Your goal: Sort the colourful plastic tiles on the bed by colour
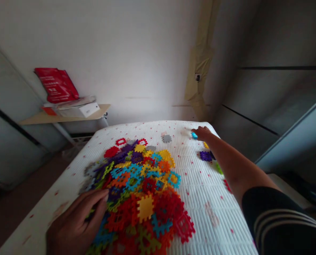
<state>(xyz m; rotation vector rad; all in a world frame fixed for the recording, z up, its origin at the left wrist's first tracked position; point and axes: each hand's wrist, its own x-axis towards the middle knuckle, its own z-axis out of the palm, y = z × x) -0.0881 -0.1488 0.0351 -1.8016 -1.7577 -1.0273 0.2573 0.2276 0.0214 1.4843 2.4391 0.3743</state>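
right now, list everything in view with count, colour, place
Wall: one, white, ahead
Tape: count unclear, tan, on wall
Socket: one, black-and-white, amid tape
Side table: one, tan, left
White box: one, white, on side table
Red bag: at least one, red, above box
Cover: one, white, red marks, centre
Pile of pieces: one, multicoloured, on cover
Lone grey piece: one, grey, beyond pile
Blue piece: one, blue, far right
Sleeve: one, dark, pale stripes, right
Left hand: one, bare, pile's left edge
Right hand: one, bare, at blue piece

I've got my left hand [77, 221] low and close, back up, fingers bent forward, tips near the thumb; grip unclear. My right arm [232, 163] reaches far out, right hand [203, 133] palm down, fingers pointing left; closure unreadable.
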